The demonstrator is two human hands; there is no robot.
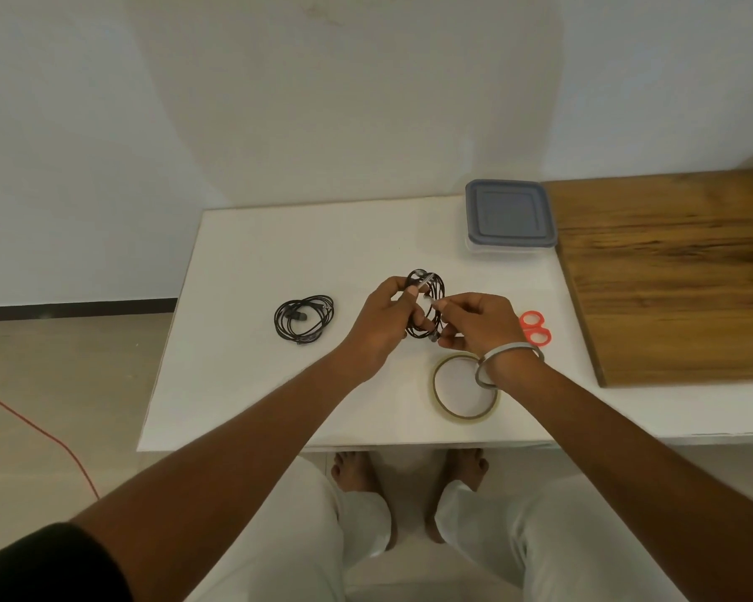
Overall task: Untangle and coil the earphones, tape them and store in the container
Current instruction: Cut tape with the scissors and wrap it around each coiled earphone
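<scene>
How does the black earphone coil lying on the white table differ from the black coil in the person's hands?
The black earphone coil lying on the white table rests flat and untouched, left of both hands. The black earphone coil held up stands nearly upright above the table, gripped by the left hand, while the right hand pinches something small at it, perhaps tape. Both are black cords wound into similar loops.

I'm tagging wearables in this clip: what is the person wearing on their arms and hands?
Both forearms are bare. The left arm shows a black short sleeve at the upper arm. The right wrist carries a plain silver-grey bangle. No gloves, watch or rings are visible on the left hand or right hand.
</scene>
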